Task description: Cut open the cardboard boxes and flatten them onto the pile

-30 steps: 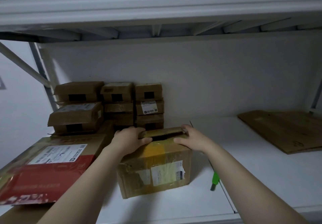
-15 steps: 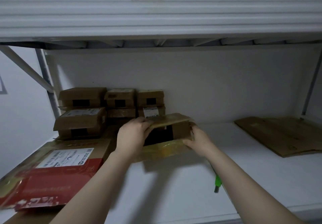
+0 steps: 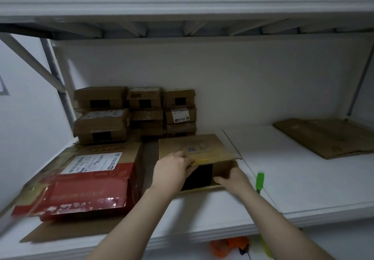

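The box (image 3: 194,146) lies on its side on the shelf (image 3: 303,178), left of the middle and near the front edge, with its open end toward the person. The left hand (image 3: 172,170) grips the front edge of the box's top panel at its left end, fingers (image 3: 186,158) curled over the panel. The right hand (image 3: 234,180) is at the lower right corner of the opening, touching the right wall and the bottom edge. Whether its fingers pinch the cardboard or only press on it cannot be told.

A green cutter (image 3: 259,181) lies on the shelf just beside the right hand. A red parcel (image 3: 87,186) sits by the left edge, near the box. Small boxes (image 3: 137,112) are stacked in the back left corner. The flat cardboard pile (image 3: 327,136) lies toward the back right corner, well apart from the box.
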